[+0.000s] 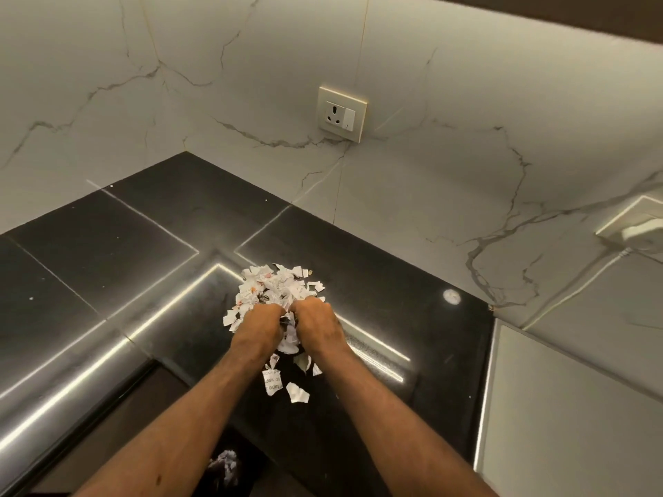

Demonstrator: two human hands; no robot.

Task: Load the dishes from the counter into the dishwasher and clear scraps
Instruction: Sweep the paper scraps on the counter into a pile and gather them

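Observation:
A heap of torn white paper scraps (276, 285) lies on the black polished counter (107, 252), near its front edge. My left hand (259, 326) and my right hand (315, 322) sit side by side on the near part of the heap, fingers curled down into the scraps, with paper bunched between them. A few loose scraps (296, 392) lie on the counter between my forearms. Below the counter edge, more crumpled white paper (226, 464) shows in a dark space; what holds it is hidden.
A marble-look wall runs behind the counter, with a socket and switch (342, 113). A second socket with a white plug (642, 233) is at the right edge. A pale panel (574, 407) borders the counter's right end.

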